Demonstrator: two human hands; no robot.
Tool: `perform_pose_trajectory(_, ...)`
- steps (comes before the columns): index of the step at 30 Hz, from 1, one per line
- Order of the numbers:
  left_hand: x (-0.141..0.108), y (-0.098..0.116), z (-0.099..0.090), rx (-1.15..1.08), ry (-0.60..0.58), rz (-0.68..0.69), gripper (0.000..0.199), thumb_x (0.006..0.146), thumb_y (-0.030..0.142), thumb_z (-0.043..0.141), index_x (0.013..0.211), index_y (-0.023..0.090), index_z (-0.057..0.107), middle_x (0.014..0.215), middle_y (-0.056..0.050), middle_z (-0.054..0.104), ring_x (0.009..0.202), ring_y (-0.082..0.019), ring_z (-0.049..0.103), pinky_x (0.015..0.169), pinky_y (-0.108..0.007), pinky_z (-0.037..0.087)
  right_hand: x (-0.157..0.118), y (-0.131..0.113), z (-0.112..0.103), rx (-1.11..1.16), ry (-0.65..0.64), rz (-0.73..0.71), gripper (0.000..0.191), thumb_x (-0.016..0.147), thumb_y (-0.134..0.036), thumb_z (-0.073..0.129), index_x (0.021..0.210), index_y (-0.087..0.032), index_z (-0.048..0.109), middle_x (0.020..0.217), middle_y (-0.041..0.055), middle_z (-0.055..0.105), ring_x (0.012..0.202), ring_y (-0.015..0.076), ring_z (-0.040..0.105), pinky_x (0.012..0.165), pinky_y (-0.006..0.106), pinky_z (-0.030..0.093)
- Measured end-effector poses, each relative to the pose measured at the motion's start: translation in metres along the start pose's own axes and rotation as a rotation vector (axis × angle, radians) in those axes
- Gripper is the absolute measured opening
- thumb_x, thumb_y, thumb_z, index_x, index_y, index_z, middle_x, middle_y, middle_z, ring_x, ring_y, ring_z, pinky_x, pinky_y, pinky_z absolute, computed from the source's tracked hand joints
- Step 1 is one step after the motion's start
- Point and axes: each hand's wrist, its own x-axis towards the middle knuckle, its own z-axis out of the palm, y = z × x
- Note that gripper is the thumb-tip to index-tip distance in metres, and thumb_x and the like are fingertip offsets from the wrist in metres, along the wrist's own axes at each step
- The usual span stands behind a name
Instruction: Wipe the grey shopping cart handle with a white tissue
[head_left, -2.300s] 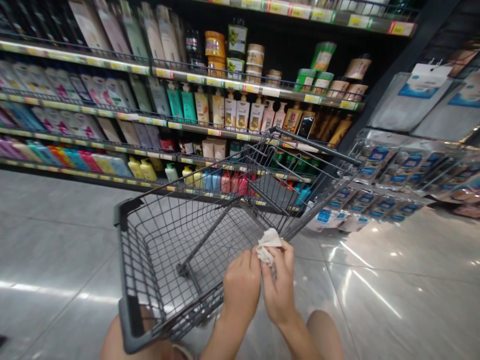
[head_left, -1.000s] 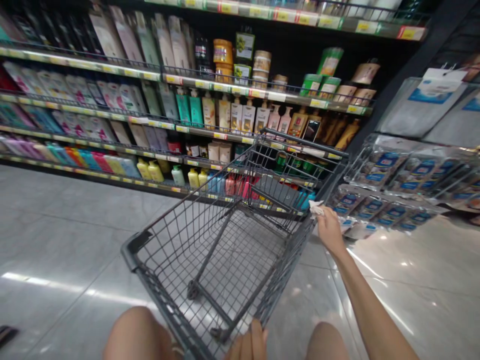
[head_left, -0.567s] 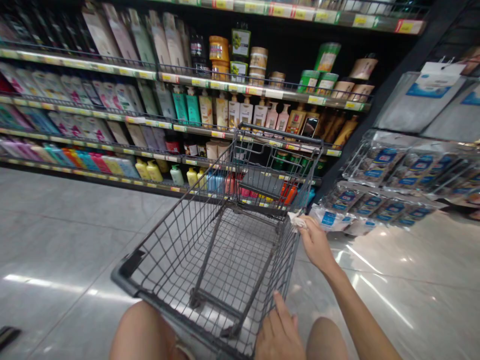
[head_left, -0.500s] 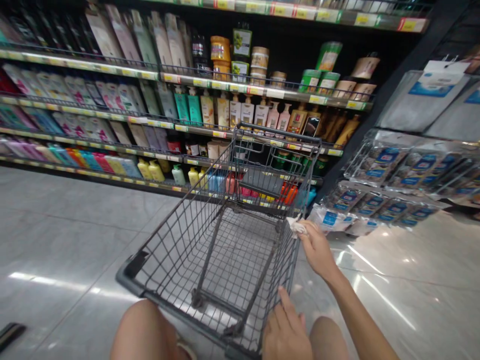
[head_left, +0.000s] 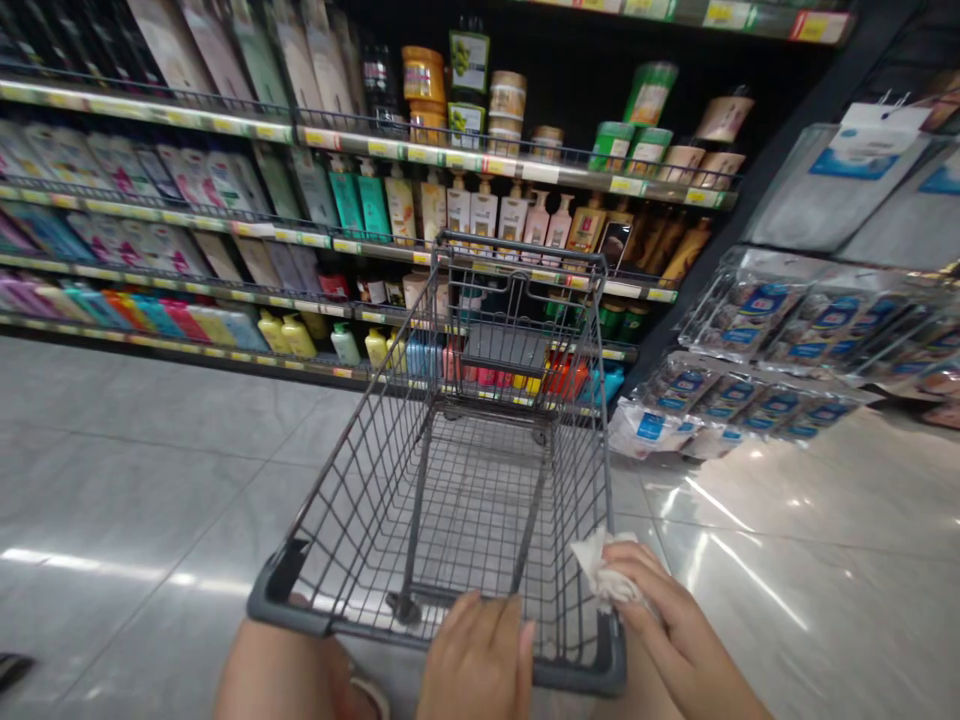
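Observation:
A dark grey wire shopping cart [head_left: 439, 642] stands in front of me, its basket holding nothing I can see. My left hand [head_left: 480, 655] lies over the cart's near rim with its fingers wrapped over the edge. In my right hand [head_left: 667, 605] is a crumpled white tissue [head_left: 604, 570], pressed to the top of the cart's right side near the front corner. My fingers partly cover the tissue.
Shelves [head_left: 360, 245] of bottles and jars stand behind the cart. To the right, packaged goods [head_left: 757, 310] hang on hooks. Grey tiled floor [head_left: 172, 450] surrounds the cart, and my knee [head_left: 281, 665] is close to its left front.
My right hand has slid the tissue along the cart's right side toward me. My left hand has moved left onto the near rim. The cart now points straighter ahead in view.

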Motion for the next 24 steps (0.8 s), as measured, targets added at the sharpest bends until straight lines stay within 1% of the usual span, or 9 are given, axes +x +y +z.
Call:
perform_pose_trajectory(2, 0.002, -0.008, -0.007, 0.028, -0.051, -0.024, 0.024, 0.087, 0.016, 0.038, 0.089, 0.018, 0.062, 0.077, -0.003, 0.07, 0.071, -0.018, 0.065, 0.07, -0.033, 0.052, -0.003, 0.004, -0.004, -0.009, -0.019, 0.01, 0.022, 0.091, -0.027, 0.045, 0.105, -0.027, 0.063, 0.104, 0.0064, 0.063, 0.098, 0.0207, 0.058, 0.085, 0.032, 0.049)
perform_pose_trajectory(4, 0.006, -0.009, -0.007, 0.033, -0.102, -0.054, 0.024, 0.082, 0.012, 0.039, 0.085, 0.018, 0.063, 0.071, -0.003, 0.068, 0.065, -0.018, 0.063, 0.063, -0.031, 0.05, 0.003, 0.013, -0.008, -0.017, -0.004, 0.012, 0.022, 0.091, -0.026, 0.045, 0.104, -0.026, 0.063, 0.104, 0.0067, 0.062, 0.098, 0.021, 0.058, 0.085, 0.033, 0.049)
perform_pose_trajectory(7, 0.01, -0.002, -0.002, 0.039, -0.158, -0.107, 0.022, 0.077, 0.01, 0.04, 0.075, 0.019, 0.061, 0.063, -0.003, 0.064, 0.058, -0.018, 0.059, 0.055, -0.03, 0.045, 0.025, 0.032, -0.017, -0.029, 0.049, -0.018, 0.021, 0.091, -0.027, 0.045, 0.1, -0.025, 0.063, 0.103, 0.0071, 0.062, 0.098, 0.0216, 0.058, 0.086, 0.035, 0.048)
perform_pose_trajectory(10, 0.014, 0.006, 0.003, 0.058, -0.18, -0.126, 0.021, 0.079, 0.01, 0.041, 0.068, 0.02, 0.056, 0.059, -0.001, 0.06, 0.056, -0.018, 0.056, 0.055, -0.03, 0.041, 0.057, 0.054, -0.028, -0.039, 0.102, -0.082, 0.02, 0.09, -0.028, 0.045, 0.094, -0.023, 0.063, 0.099, 0.007, 0.063, 0.098, 0.0217, 0.058, 0.086, 0.035, 0.048)
perform_pose_trajectory(14, 0.02, 0.011, 0.006, 0.014, -0.183, -0.026, 0.015, 0.082, 0.025, 0.051, 0.067, 0.021, 0.054, 0.062, -0.001, 0.059, 0.06, -0.017, 0.055, 0.056, -0.029, 0.038, 0.101, 0.078, -0.042, -0.082, 0.121, -0.103, 0.021, 0.088, -0.03, 0.044, 0.09, -0.021, 0.064, 0.095, 0.0073, 0.064, 0.095, 0.0226, 0.058, 0.086, 0.038, 0.047)
perform_pose_trajectory(16, 0.026, 0.014, 0.008, -0.022, -0.191, 0.016, 0.017, 0.079, 0.033, 0.058, 0.068, 0.021, 0.054, 0.065, 0.0, 0.06, 0.062, -0.017, 0.055, 0.056, -0.029, 0.037, 0.118, 0.088, -0.048, -0.107, 0.126, -0.117, 0.022, 0.087, -0.03, 0.044, 0.087, -0.021, 0.064, 0.093, 0.0075, 0.065, 0.094, 0.0229, 0.058, 0.086, 0.039, 0.047)
perform_pose_trajectory(18, 0.033, 0.017, 0.013, -0.038, -0.178, 0.021, 0.02, 0.078, 0.036, 0.062, 0.068, 0.021, 0.054, 0.066, 0.001, 0.059, 0.063, -0.017, 0.054, 0.057, -0.029, 0.037, 0.131, 0.095, -0.053, -0.14, 0.138, -0.128, 0.023, 0.085, -0.029, 0.043, 0.086, -0.02, 0.064, 0.092, 0.0075, 0.065, 0.093, 0.0231, 0.058, 0.086, 0.04, 0.046)
perform_pose_trajectory(22, 0.045, 0.027, 0.023, -0.041, -0.156, 0.003, 0.023, 0.079, 0.037, 0.064, 0.065, 0.021, 0.054, 0.063, 0.002, 0.056, 0.063, -0.016, 0.054, 0.056, -0.029, 0.035, 0.135, 0.103, -0.059, -0.202, 0.144, -0.122, 0.024, 0.083, -0.027, 0.044, 0.088, -0.02, 0.066, 0.093, 0.0075, 0.067, 0.092, 0.0235, 0.059, 0.087, 0.042, 0.046)
perform_pose_trajectory(24, 0.046, 0.03, 0.025, -0.038, -0.165, -0.002, 0.024, 0.08, 0.037, 0.063, 0.065, 0.02, 0.054, 0.062, 0.002, 0.056, 0.064, -0.016, 0.053, 0.057, -0.028, 0.034, 0.127, 0.1, -0.06, -0.215, 0.156, -0.097, 0.027, 0.082, -0.026, 0.045, 0.1, -0.021, 0.065, 0.103, 0.0081, 0.067, 0.098, 0.0239, 0.059, 0.089, 0.043, 0.045)
